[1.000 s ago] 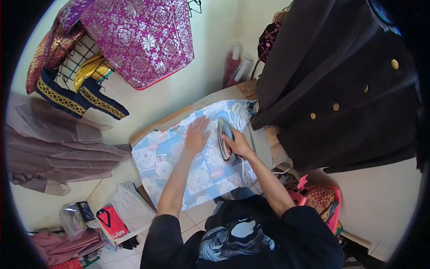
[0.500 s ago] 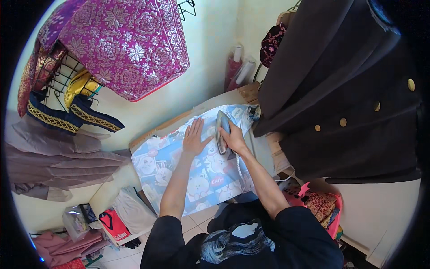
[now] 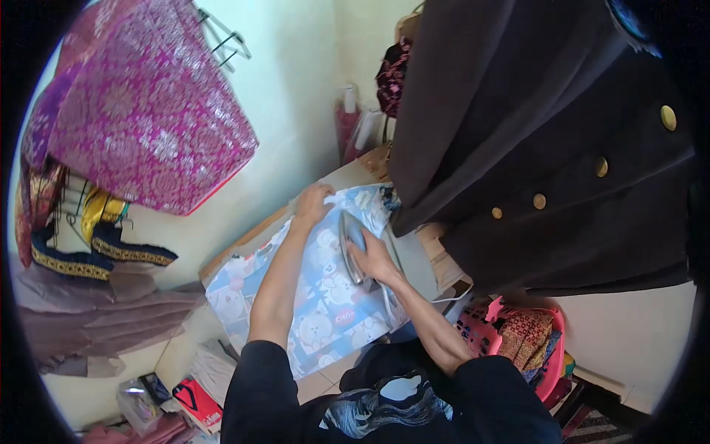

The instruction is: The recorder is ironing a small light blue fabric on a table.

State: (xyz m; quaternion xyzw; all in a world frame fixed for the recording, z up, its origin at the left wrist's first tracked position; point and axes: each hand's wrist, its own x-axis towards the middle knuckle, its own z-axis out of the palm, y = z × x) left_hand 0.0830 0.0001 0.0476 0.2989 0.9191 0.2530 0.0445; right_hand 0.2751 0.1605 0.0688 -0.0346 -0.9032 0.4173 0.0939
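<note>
Blue single cloth (image 3: 318, 292) beneath one iron (image 3: 356, 232) firm in right fingers (image 3: 362, 255), left fingers (image 3: 323, 192) of unclear grip.

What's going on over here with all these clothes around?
A person's right hand grips an iron, on or just above a blue printed cloth. The left hand is at the cloth's far edge. A dark garment with gold buttons hangs to the right, above a pink basket of fabrics.
</note>
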